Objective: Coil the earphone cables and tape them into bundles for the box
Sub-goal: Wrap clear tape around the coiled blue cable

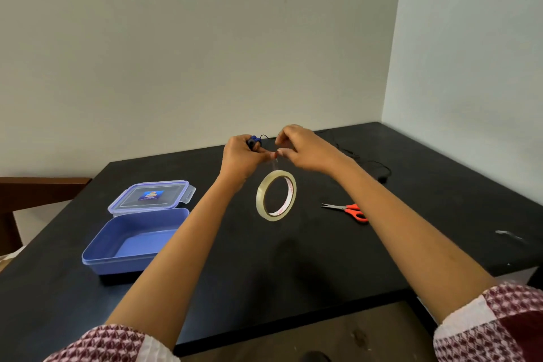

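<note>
A matte black surface (308, 258) fills the corner where a plain off-white far wall (205, 38) meets a paler right wall (470, 53). A brown wooden chair (38, 194) stands at the left, and mottled brown floor (338, 335) shows near. The light is soft and even.

The left sleeve (117, 344) is seen well behind the left grip (241, 156), and the right sleeve (493, 323) well behind the right grip (305, 150), with the forearms (164, 244) between left bare. Both are printed in a small maroon-and-white pattern, crossed by a plain white band; a solid maroon patch is shown on the right one.
</note>
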